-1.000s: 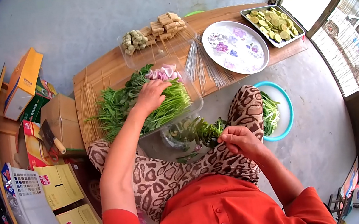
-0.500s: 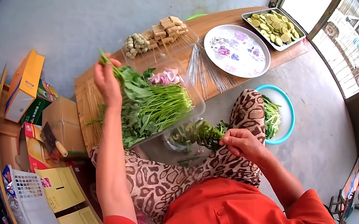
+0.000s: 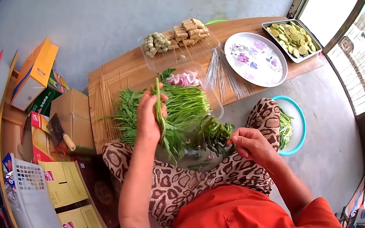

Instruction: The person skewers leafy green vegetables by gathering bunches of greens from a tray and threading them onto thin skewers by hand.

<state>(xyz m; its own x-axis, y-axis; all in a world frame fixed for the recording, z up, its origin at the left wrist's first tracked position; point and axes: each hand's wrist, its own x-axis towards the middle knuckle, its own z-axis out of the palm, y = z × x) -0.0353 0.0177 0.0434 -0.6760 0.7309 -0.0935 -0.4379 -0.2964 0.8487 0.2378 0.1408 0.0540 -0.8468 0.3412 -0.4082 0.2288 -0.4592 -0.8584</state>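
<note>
My left hand (image 3: 147, 119) is closed round a leafy green stalk (image 3: 175, 141), its stem end pointing up and its leaves hanging down. It is held over the near side of a clear plastic tub (image 3: 220, 110) full of leafy greens (image 3: 186, 106), with pink slices (image 3: 185, 78) at the back. My right hand (image 3: 252, 143) pinches the end of a skewer of dark leafy greens (image 3: 214, 134) above my lap; a thin stick shows behind the hand. The bunched leaves hide most of the skewer. Apart from each other, the two hands have the dark greens between them.
On the wooden table (image 3: 130, 77) lie bare skewers (image 3: 223, 72), skewered balls (image 3: 156, 44) and beige rolls (image 3: 189, 32), a floral plate (image 3: 257, 59) and a metal tray of round slices (image 3: 292, 40). A blue-rimmed basin (image 3: 303, 119) stands right. Boxes and a knife (image 3: 60, 132) are left.
My left hand has come down and right from above the tub's left side, bringing the green stalk toward the skewered greens. My right hand keeps its pinch. The view has shifted slightly.
</note>
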